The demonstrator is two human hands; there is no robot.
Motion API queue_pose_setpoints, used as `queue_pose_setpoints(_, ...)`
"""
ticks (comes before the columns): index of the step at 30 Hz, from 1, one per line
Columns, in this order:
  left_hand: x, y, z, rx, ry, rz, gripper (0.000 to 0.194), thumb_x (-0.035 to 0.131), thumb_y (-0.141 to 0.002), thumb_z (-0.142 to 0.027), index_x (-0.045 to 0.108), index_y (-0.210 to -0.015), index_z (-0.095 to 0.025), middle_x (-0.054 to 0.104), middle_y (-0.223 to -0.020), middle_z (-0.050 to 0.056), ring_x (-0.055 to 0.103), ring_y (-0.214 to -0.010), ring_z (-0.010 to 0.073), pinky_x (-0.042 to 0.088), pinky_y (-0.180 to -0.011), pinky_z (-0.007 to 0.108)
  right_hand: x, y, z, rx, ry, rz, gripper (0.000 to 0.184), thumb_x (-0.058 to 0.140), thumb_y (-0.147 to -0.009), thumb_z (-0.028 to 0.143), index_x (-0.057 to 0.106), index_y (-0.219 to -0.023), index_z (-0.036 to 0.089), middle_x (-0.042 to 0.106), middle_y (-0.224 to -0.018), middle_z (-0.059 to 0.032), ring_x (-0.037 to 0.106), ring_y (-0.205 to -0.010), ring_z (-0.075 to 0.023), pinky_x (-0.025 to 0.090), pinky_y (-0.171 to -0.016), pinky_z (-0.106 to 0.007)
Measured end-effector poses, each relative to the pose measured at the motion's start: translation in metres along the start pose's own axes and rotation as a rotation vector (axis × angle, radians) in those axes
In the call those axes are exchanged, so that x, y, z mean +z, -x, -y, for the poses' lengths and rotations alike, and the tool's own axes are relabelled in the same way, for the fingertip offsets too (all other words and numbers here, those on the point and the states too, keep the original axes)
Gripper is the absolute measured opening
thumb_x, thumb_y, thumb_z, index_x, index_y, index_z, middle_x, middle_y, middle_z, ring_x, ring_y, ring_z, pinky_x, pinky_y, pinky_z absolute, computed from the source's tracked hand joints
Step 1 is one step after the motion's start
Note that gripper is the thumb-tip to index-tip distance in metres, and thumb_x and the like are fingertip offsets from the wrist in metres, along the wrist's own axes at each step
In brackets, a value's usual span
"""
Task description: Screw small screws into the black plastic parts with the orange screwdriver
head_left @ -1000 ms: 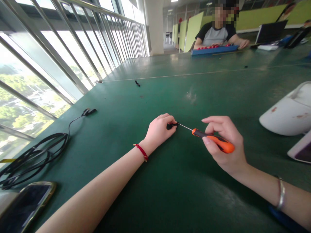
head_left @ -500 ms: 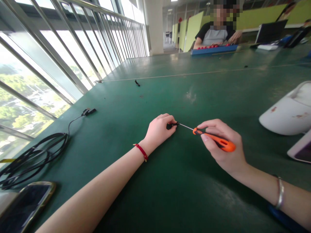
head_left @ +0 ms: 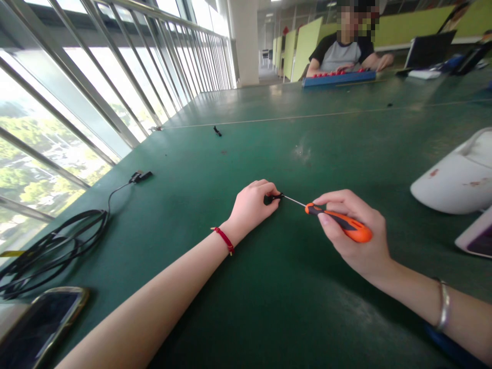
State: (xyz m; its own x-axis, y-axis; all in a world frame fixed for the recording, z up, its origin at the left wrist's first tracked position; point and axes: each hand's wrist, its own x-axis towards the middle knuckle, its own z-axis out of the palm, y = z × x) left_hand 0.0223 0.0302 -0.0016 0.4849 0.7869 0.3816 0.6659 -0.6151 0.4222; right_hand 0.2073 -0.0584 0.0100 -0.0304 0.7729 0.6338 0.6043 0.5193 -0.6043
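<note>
My left hand (head_left: pixel 254 205) rests on the green table (head_left: pixel 215 297), its fingers closed on a small black part (head_left: pixel 273 198) mostly hidden in the grip. My right hand (head_left: pixel 359 233) holds a screwdriver (head_left: pixel 357 230) by its orange and black handle, thumb below and fingers above. The thin metal shaft slants left and its tip meets the black part at my left fingertips. Whether the tip sits in a screw is too small to tell.
A phone (head_left: pixel 42 328) and a coiled black cable (head_left: pixel 57 251) lie at left. A small black piece (head_left: pixel 217 131) lies farther back. At right stand a white container (head_left: pixel 455 179) and a pale object (head_left: pixel 478 236). Across the table a person (head_left: pixel 342 55) sits behind a blue tray (head_left: pixel 338 78).
The screwdriver handle has turned slightly in my right hand, showing more black on its side. My left hand stays put. The person opposite has moved one hand outward.
</note>
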Motion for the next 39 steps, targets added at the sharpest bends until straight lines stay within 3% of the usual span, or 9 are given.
queue_pose_setpoints(6,-0.0003,-0.0002,-0.0005,-0.011,-0.007,0.009,0.005,0.057,-0.077,-0.019,0.062,-0.079,-0.019,0.066,-0.087,0.002,0.059,-0.084,0.0171,0.049,-0.076,0.031,0.0034,-0.0021,-0.0025,0.003,-0.089,-0.133,0.030,0.062,-0.073,0.020,0.053,-0.101,0.024,0.057,-0.078,-0.0008,0.057,-0.065,-0.0144,0.048,-0.059,-0.030)
queue_pose_setpoints(10,-0.0005,0.0003,-0.0010,-0.006,0.001,-0.002,0.005,0.058,-0.077,-0.019,0.062,-0.078,-0.019,0.066,-0.087,0.001,0.059,-0.084,0.0169,0.049,-0.076,0.030,0.0029,-0.0020,-0.0014,0.062,-0.040,-0.029,0.014,0.061,-0.077,0.024,0.056,-0.090,0.024,0.056,-0.062,0.0028,0.055,-0.054,-0.0129,0.045,-0.055,-0.029)
queue_pose_setpoints(13,-0.0002,0.0002,-0.0012,-0.003,0.001,-0.003,0.005,0.057,-0.077,-0.019,0.062,-0.079,-0.019,0.066,-0.087,0.001,0.059,-0.084,0.0170,0.049,-0.076,0.030,0.0032,-0.0018,-0.0009,0.023,-0.001,-0.073,0.008,0.061,-0.077,0.024,0.057,-0.084,0.023,0.061,-0.072,0.0004,0.057,-0.060,-0.0131,0.046,-0.060,-0.030)
queue_pose_setpoints(19,-0.0001,0.0003,-0.0019,-0.005,-0.007,0.003,0.006,0.058,-0.077,-0.019,0.063,-0.080,-0.019,0.066,-0.088,0.002,0.059,-0.085,0.0170,0.049,-0.075,0.030,0.0034,-0.0021,-0.0051,-0.006,-0.154,-0.155,0.036,0.062,-0.072,0.016,0.051,-0.106,0.023,0.052,-0.080,-0.0009,0.055,-0.068,-0.0142,0.048,-0.061,-0.031)
queue_pose_setpoints(25,0.0006,0.0003,-0.0018,-0.010,0.005,-0.004,0.005,0.058,-0.077,-0.019,0.062,-0.079,-0.019,0.066,-0.087,0.001,0.059,-0.084,0.0167,0.048,-0.075,0.030,0.0005,-0.0001,-0.0015,0.028,-0.027,-0.044,0.011,0.059,-0.078,0.021,0.055,-0.088,0.023,0.048,-0.056,0.0040,0.047,-0.051,-0.0109,0.041,-0.052,-0.028)
queue_pose_setpoints(29,0.0004,-0.0003,-0.0011,-0.002,0.005,-0.005,0.005,0.057,-0.077,-0.019,0.062,-0.078,-0.018,0.065,-0.087,0.001,0.059,-0.083,0.0165,0.048,-0.075,0.030,0.0032,-0.0024,-0.0037,-0.068,-0.101,-0.179,0.032,0.062,-0.073,0.015,0.052,-0.102,0.023,0.055,-0.077,-0.0004,0.055,-0.064,-0.0129,0.047,-0.059,-0.029)
queue_pose_setpoints(32,-0.0002,-0.0003,-0.0010,0.002,-0.003,-0.001,0.006,0.057,-0.077,-0.018,0.062,-0.080,-0.018,0.065,-0.087,0.001,0.059,-0.083,0.0166,0.048,-0.074,0.029,0.0040,-0.0033,-0.0072,-0.032,-0.166,-0.144,0.047,0.064,-0.071,0.017,0.047,-0.114,0.024,0.053,-0.075,0.0005,0.054,-0.064,-0.0141,0.048,-0.058,-0.030)
queue_pose_setpoints(37,0.0003,0.0004,-0.0011,-0.009,-0.006,-0.014,0.006,0.057,-0.077,-0.019,0.063,-0.079,-0.018,0.066,-0.086,0.001,0.059,-0.082,0.0164,0.048,-0.074,0.029,0.0022,-0.0020,-0.0057,0.020,0.000,-0.057,0.011,0.061,-0.077,0.024,0.058,-0.088,0.023,0.055,-0.060,0.0028,0.054,-0.058,-0.0128,0.044,-0.059,-0.030)
queue_pose_setpoints(39,0.0004,0.0006,-0.0013,-0.012,-0.005,-0.016,0.006,0.057,-0.077,-0.019,0.063,-0.078,-0.018,0.066,-0.085,0.001,0.059,-0.082,0.0163,0.048,-0.074,0.029,0.0026,-0.0019,-0.0051,-0.020,-0.019,-0.095,0.014,0.061,-0.077,0.022,0.057,-0.090,0.023,0.056,-0.067,0.0020,0.055,-0.061,-0.0127,0.046,-0.062,-0.030)
